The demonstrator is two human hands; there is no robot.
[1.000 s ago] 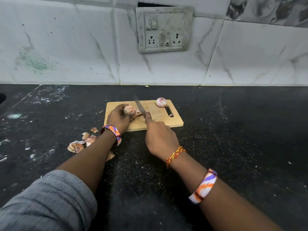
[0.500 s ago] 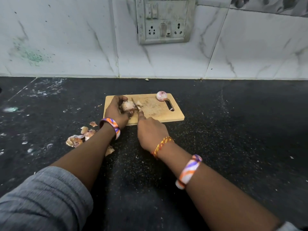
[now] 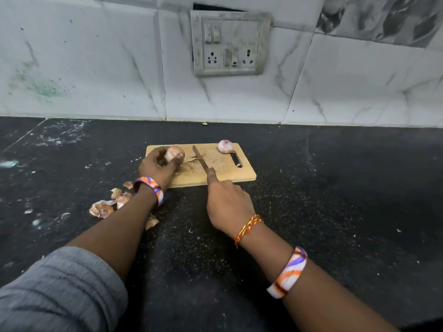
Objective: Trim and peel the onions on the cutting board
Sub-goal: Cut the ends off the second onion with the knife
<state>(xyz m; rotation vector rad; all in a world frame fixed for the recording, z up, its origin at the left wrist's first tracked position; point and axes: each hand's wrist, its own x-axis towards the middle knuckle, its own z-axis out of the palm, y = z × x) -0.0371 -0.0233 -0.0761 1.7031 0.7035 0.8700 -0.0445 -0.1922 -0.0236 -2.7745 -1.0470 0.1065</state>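
- No text, label, brand, number or sign could be read anywhere in the head view.
- The switch and socket plate [image 3: 230, 43] on the tiled wall bore no legible marking.

Left hand [image 3: 160, 165] curled in a grip, right hand [image 3: 227, 204] gripping, forefinger extended, both forearms outstretched
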